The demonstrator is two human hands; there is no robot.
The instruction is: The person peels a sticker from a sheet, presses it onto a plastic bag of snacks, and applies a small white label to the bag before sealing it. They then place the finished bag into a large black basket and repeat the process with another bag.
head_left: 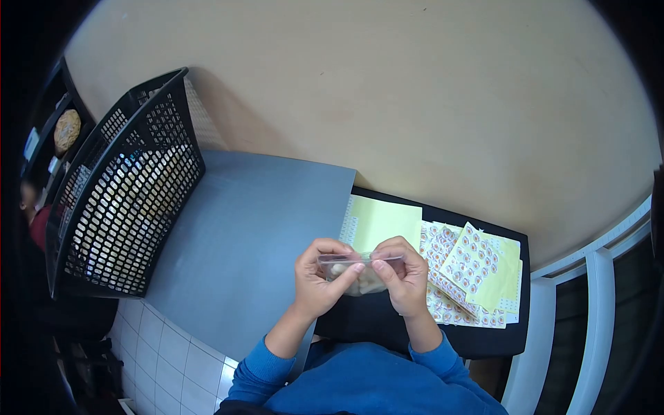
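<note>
A small clear plastic bag [354, 285] with pale pieces inside is held up in front of my body, over the black table. My left hand [321, 274] pinches its top edge on the left, thumb in front and fingers behind. On the right, my right hand [402, 275] grips the same edge with its thumb laid along it. Both thumbs lie close together near the middle of the bag's mouth. Just behind the hands lies a yellow sheet [387, 218], and sticker sheets [474, 266] with round printed labels are piled to the right.
A tall black perforated basket [142, 200] with packed items inside stands at the left on the grey tabletop [249, 214]. The black table [422, 339] adjoins it. Behind is a beige wall [415, 90]; white railings [598, 297] run at right. Part of a person in dark red [38, 228] shows far left.
</note>
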